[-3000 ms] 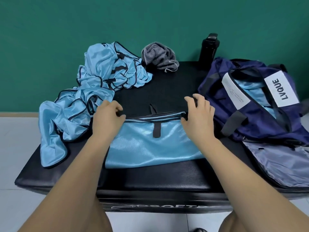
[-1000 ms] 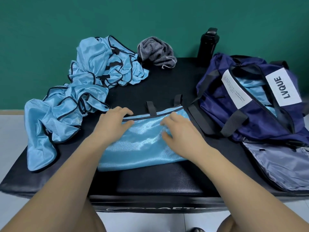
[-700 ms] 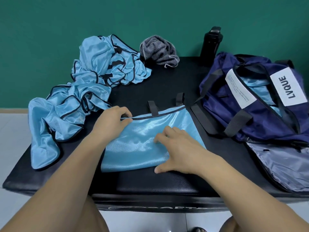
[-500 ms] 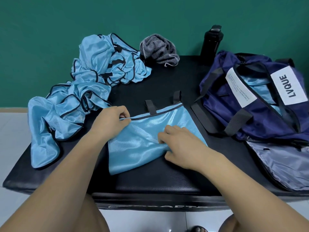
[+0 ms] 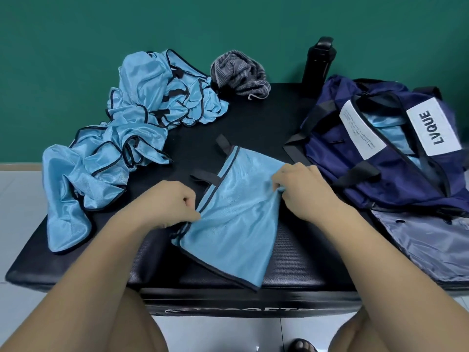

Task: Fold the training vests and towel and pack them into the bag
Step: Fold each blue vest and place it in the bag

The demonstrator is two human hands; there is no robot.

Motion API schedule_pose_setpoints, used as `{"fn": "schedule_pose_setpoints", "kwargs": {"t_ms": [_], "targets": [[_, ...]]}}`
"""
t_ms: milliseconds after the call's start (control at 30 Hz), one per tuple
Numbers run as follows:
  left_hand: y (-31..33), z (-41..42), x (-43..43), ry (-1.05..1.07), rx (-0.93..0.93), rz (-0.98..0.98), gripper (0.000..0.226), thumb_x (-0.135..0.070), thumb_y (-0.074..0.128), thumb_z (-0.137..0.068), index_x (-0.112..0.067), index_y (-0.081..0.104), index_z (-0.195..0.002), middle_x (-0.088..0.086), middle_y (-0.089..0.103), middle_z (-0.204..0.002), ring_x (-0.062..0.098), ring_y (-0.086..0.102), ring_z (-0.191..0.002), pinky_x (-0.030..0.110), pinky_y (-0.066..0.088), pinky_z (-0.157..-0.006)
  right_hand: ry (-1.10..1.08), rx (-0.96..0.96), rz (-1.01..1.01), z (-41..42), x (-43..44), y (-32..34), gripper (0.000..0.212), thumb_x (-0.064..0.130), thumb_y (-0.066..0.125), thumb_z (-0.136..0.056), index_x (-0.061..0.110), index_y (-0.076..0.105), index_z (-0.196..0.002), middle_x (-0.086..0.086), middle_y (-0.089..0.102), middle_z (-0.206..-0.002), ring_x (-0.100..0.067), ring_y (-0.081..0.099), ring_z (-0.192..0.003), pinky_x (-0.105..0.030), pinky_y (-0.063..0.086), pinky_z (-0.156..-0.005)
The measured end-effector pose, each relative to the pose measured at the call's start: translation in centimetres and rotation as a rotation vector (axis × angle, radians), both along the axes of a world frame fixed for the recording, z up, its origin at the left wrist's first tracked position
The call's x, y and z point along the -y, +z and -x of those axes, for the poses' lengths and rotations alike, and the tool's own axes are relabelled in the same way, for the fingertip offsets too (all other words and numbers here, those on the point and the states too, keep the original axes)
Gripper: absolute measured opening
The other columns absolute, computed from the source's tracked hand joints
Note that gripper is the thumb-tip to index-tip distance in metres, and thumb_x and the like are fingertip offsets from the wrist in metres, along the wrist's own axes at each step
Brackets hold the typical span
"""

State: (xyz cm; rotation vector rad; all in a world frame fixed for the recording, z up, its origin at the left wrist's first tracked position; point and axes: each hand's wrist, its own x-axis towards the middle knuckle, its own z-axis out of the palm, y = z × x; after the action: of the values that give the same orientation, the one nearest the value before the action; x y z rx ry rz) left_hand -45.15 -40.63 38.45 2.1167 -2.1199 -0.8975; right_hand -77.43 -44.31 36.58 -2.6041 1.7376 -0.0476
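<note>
A folded light-blue training vest (image 5: 233, 219) with black trim lies turned at a slant in the middle of the black padded bench (image 5: 253, 118). My left hand (image 5: 172, 207) pinches its left trimmed edge. My right hand (image 5: 302, 189) pinches its right edge. A heap of unfolded blue vests (image 5: 121, 138) sprawls over the bench's left side. A crumpled grey striped towel (image 5: 241, 72) sits at the back. The navy bag (image 5: 380, 148) stands open at the right, with blue vest fabric showing inside it.
A black bottle (image 5: 318, 63) stands at the back against the green wall. The bag's grey flap (image 5: 426, 247) lies spread over the bench's right front corner. My knees and a sandalled foot (image 5: 302, 345) show below the bench's front edge.
Both hands went from pressing the folded vest flat to pinching its sides. The vest has swung from lying crosswise to a diagonal, its lower end now near the bench's front edge.
</note>
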Motion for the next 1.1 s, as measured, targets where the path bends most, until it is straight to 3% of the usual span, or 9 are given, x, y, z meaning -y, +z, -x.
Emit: {"fn": "schedule_pose_setpoints", "kwargs": {"t_ms": [133, 233, 367, 533, 633, 800, 867, 967, 1100], "targets": [[0.3, 1.4, -1.1, -0.094, -0.045, -0.064, 0.038, -0.043, 0.09, -0.078, -0.013, 0.067, -0.07, -0.01, 0.055, -0.055, 0.008, 0.046, -0.052, 0.026, 0.039, -0.056, -0.008, 0.19, 0.16, 0.1, 1.7, -2.0, 0.041, -0.004, 0.055, -0.08, 0.033, 0.065, -0.092, 0.015, 0.065, -0.112, -0.02, 0.055, -0.115, -0.032, 0.028, -0.093], [0.4, 2.2, -1.6, -0.116, -0.046, -0.069, 0.045, -0.045, 0.09, -0.078, -0.009, 0.065, -0.069, -0.007, 0.053, -0.056, 0.009, 0.044, -0.051, 0.025, 0.037, -0.054, 0.018, 0.243, 0.194, -1.1, 2.6, -2.5, 0.045, -0.006, 0.049, -0.076, 0.033, 0.061, -0.094, 0.022, 0.057, -0.109, -0.018, 0.055, -0.121, -0.03, 0.026, -0.097], [0.4, 2.5, -2.0, -0.098, -0.005, -0.057, 0.049, -0.049, 0.09, -0.077, -0.008, 0.064, -0.07, -0.002, 0.057, -0.058, 0.012, 0.047, -0.051, 0.026, 0.039, -0.052, 0.028, 0.187, 0.153, -1.3, 3.3, -3.6, 0.058, -0.002, 0.054, -0.094, 0.035, 0.068, -0.136, 0.002, 0.055, -0.153, -0.027, 0.043, -0.146, -0.042, 0.027, -0.114], [0.9, 2.6, -2.3, -0.108, 0.067, 0.015, 0.047, -0.054, 0.09, -0.074, -0.015, 0.064, -0.073, -0.009, 0.062, -0.062, 0.009, 0.051, -0.054, 0.028, 0.043, -0.054, -0.066, 0.207, 0.101, -0.7, 1.9, -1.9, 0.087, -0.005, 0.055, -0.09, 0.031, 0.032, -0.166, -0.009, 0.035, -0.165, -0.034, 0.039, -0.143, -0.047, 0.033, -0.115], [1.1, 2.7, -2.8, -0.125, 0.009, 0.088, 0.029, -0.047, 0.086, -0.078, -0.027, 0.065, -0.076, -0.011, 0.067, -0.068, 0.007, 0.059, -0.062, 0.035, 0.052, -0.062, -0.152, 0.281, 0.02, -0.1, -0.3, -0.3, 0.094, -0.007, 0.054, -0.084, 0.026, 0.022, -0.166, -0.007, 0.041, -0.147, -0.032, 0.049, -0.121, -0.045, 0.046, -0.104], [1.5, 3.8, -3.8, -0.222, -0.133, 0.208, 0.015, -0.029, 0.08, -0.085, -0.034, 0.067, -0.082, -0.009, 0.068, -0.077, 0.007, 0.061, -0.071, 0.04, 0.059, -0.072, -0.308, 0.284, -0.29, 0.0, -3.4, 1.7, 0.024, 0.021, 0.056, -0.098, 0.015, 0.046, -0.119, -0.006, 0.061, -0.108, -0.025, 0.061, -0.092, -0.045, 0.052, -0.081], [1.6, 4.5, -4.5, -0.267, -0.19, 0.253, 0.014, -0.029, 0.08, -0.086, -0.037, 0.068, -0.084, -0.011, 0.066, -0.085, 0.006, 0.061, -0.08, 0.036, 0.057, -0.075, -0.333, 0.273, -0.339, -0.4, -4.0, 2.8, 0.026, 0.035, 0.059, -0.101, 0.015, 0.044, -0.111, -0.004, 0.064, -0.098, -0.018, 0.059, -0.082, -0.04, 0.049, -0.07], [0.7, 5.0, -6.5, -0.355, -0.219, 0.297, 0.011, -0.04, 0.079, -0.089, -0.041, 0.068, -0.094, -0.017, 0.063, -0.096, 0.004, 0.06, -0.096, 0.027, 0.051, -0.082, -0.318, 0.33, -0.415, -0.9, -5.9, 3.6, 0.044, 0.047, 0.071, -0.093, 0.02, 0.041, -0.112, -0.001, 0.063, -0.093, -0.017, 0.062, -0.078, -0.039, 0.052, -0.069], [-0.5, 4.5, -8.9, -0.413, -0.179, 0.379, 0.024, -0.055, 0.079, -0.088, -0.042, 0.066, -0.104, -0.02, 0.057, -0.106, 0.002, 0.054, -0.104, 0.019, 0.044, -0.089, -0.295, 0.322, -0.366, -1.0, -8.4, 2.5, 0.042, 0.031, 0.071, -0.093, 0.026, 0.035, -0.114, -0.003, 0.064, -0.085, -0.021, 0.063, -0.071, -0.039, 0.049, -0.061]]}}
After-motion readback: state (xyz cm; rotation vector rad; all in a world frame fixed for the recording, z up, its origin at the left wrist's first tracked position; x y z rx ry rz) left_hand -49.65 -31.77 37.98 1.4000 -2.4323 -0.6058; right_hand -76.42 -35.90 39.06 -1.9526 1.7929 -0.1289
